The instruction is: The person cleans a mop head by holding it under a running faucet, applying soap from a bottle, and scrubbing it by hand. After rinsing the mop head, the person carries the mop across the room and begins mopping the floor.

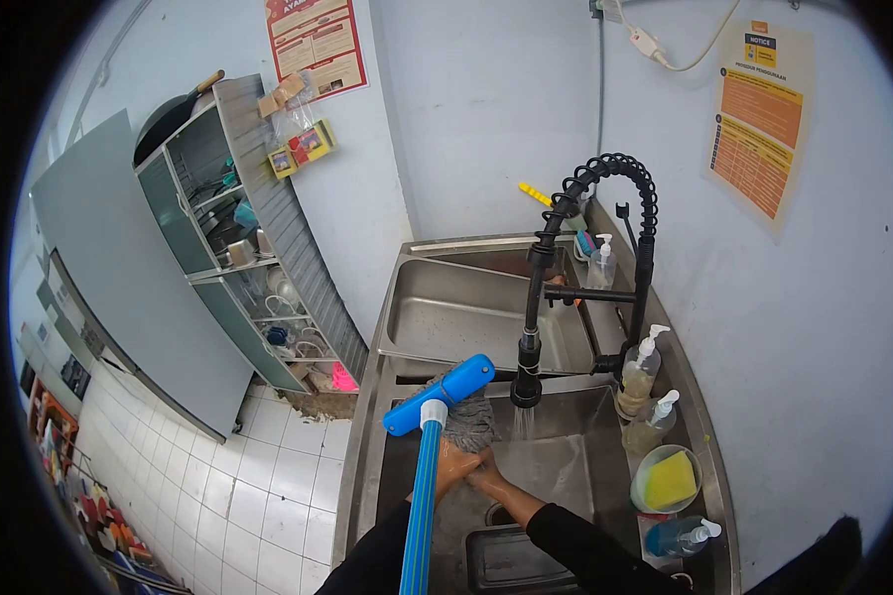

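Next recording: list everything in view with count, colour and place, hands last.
sink: one, steel, two basins, against the wall
faucet: one, black, coiled, running over near basin
mop: one, blue head and handle, grey strands, in near basin
pump bottles: four, three clear, one blue, sink's right side
sponge: one, yellow, in a bowl by the bottles
dish rack: one, grey, left wall
posters: two, orange right, red upper left
left hand: one, on mop strands
right hand: one, against the left, grip unclear
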Available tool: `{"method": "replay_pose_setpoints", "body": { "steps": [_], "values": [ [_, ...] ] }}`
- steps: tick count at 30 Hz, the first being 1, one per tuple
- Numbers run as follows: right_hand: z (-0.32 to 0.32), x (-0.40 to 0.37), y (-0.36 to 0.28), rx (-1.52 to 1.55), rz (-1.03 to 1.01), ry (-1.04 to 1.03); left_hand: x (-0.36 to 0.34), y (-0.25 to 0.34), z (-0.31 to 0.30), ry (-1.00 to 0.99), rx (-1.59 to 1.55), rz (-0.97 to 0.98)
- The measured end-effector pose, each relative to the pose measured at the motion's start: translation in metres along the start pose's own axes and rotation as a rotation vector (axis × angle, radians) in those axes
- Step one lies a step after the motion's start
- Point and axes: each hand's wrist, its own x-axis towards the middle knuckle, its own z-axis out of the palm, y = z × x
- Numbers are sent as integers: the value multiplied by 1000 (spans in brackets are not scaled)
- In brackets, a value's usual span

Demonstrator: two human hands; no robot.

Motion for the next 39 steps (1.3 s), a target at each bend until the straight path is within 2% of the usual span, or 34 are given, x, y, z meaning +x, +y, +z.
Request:
{"method": "replay_pose_setpoints", "body": {
  "steps": [2, 3, 5, 7, 10, 13, 16, 19, 21, 22, 25, 28, 39],
  "values": [
    [10, 3, 9, 49, -100, 174, -3, -9, 9, 44, 66, 65],
    [13, 17, 53, 109, 2, 180, -3, -5, 5, 63, 45, 63],
    [12, 19, 53, -23, 90, 167, -4, -5, 3, 56, -27, 30],
    [8, 2, -20, -405, 65, 126, -7, -6, 3, 17, -135, -29],
    [14, 3, -12, -514, -39, 225, -5, 1, 4, -10, -262, -86],
    [8, -1, -25, -75, -140, 117, -3, 8, 6, -16, -359, -120],
    [-7, -7, -12, 131, 295, -122, -2, 13, 8, -13, -426, -143],
    [-1, -45, -25, 1194, 423, -62, -4, 18, 13, -9, -479, -159],
    [4, -53, -71, 1484, 367, -19, -7, 21, 16, 6, -505, -169],
    [6, -51, -72, 1561, 355, 7, -13, 21, 17, 9, -508, -179],
    [-1, -20, -36, 1508, 379, 244, -31, 24, 21, 5, -527, -199],
    [0, 3, -3, 1436, 406, 366, -44, 24, 16, 2, -529, -214],
    [-2, 26, 23, 1307, 462, 452, -52, 22, 17, -20, -507, -261]
  ]
}}
